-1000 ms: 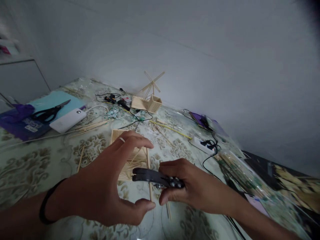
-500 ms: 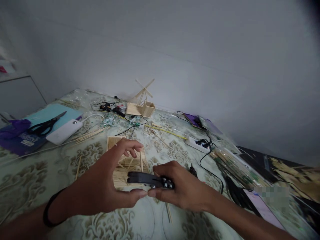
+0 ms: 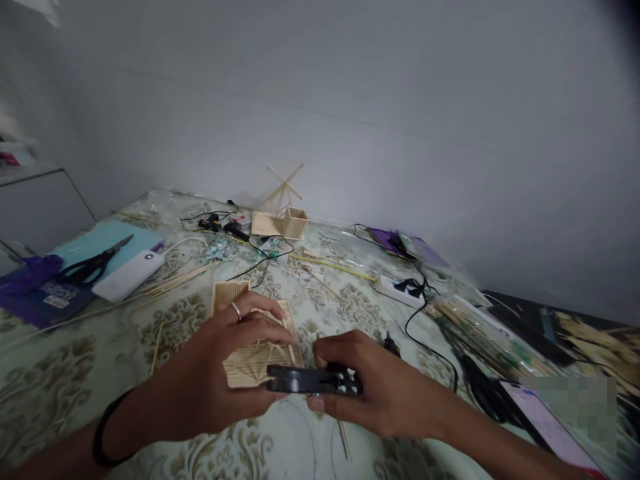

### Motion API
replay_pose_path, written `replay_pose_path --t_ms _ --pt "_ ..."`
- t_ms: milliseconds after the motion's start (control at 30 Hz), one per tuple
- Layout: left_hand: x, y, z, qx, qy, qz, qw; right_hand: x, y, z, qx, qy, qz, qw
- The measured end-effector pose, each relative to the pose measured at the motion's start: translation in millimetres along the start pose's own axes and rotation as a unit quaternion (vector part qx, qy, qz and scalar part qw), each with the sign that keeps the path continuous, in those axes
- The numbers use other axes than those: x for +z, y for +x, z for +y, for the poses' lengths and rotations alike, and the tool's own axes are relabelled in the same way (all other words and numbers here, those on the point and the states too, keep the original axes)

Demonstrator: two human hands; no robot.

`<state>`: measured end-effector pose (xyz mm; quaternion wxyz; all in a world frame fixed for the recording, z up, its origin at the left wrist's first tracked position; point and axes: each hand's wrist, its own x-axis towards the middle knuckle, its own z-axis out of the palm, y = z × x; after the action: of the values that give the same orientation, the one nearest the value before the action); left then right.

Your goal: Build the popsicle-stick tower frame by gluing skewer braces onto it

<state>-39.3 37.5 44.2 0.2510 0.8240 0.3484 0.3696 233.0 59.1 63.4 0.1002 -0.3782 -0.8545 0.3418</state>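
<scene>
My right hand (image 3: 367, 383) is closed around a black tool with a metal pivot (image 3: 310, 380), which looks like pliers or cutters and points left. My left hand (image 3: 235, 360), with a ring and a black wrist band, curves around the tool's left end. Its fingertips touch a short wooden stick (image 3: 291, 350), and its thumb lies below the tool; the stick's lower end is hidden. Beneath and behind the left hand lies a small structure of thin wooden sticks (image 3: 245, 373), with a raised box-like part (image 3: 227, 293) at its back left.
Scissors (image 3: 95, 263) and a white power bank-like box (image 3: 129, 275) lie left. A wooden stick windmill model (image 3: 284, 190) stands by the wall. Glue guns (image 3: 235, 231), a power strip (image 3: 399, 290) with cables, bagged sticks (image 3: 485, 333) and a phone (image 3: 550, 427) surround the work.
Both hands and the tool sit slightly lower and to the right in view. My left fingers have bent down toward the tool along the stick. The camera view has shifted a little.
</scene>
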Motion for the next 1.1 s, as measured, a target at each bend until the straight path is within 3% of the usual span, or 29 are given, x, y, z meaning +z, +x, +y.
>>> replay_pose_path --t_ms 267,400,500,700,833,1100 --pt "-20.3 -1 -14 0.04 -0.087 -0.061 0.994 4 -4 2 -0.033 0.01 -0.02 0.999" --pt "-20.3 3 -21 -0.041 -0.124 -0.009 0.991 -4 -8 4 -0.031 0.007 -0.026 0.999" --pt "-13.8 7 -23 -0.064 -0.073 0.032 0.995 -18 -10 18 0.017 -0.006 0.008 1.0" --pt "-3.7 11 -21 -0.036 0.069 0.071 0.994 -38 6 83 0.136 -0.152 0.126 0.971" --pt "-1.8 8 -19 -0.027 0.085 0.073 0.993 -37 24 133 0.19 -0.24 0.137 0.942" --pt "2.1 6 -16 -0.054 0.131 0.051 0.989 -27 48 210 0.287 -0.274 0.16 0.904"
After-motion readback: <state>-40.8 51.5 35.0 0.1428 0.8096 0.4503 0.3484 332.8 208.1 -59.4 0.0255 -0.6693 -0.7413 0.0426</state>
